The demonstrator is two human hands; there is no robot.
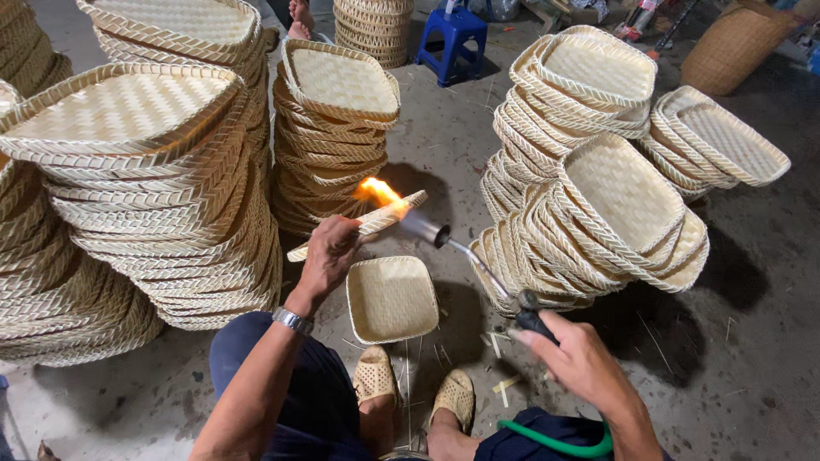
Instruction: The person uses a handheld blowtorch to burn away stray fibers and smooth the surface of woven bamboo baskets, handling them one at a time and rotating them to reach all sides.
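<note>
My left hand (pixel 329 253) grips a woven bamboo tray (pixel 363 224) edge-on above the floor; my right hand (pixel 574 354) clenches the gas torch (pixel 478 260), flame (pixel 377 191) licking its rim. An empty tray (pixel 392 299) lies below.

One view only, from a camera worn on the person's head, tilted steeply down and forward over the knees and feet. It sits close — the left hand (pixel 327 256) and right hand (pixel 574 357) fill the lower middle — while the concrete floor (pixel 752 282) runs away toward the top edge, where a blue stool (pixel 452 40) marks the far reach.
</note>
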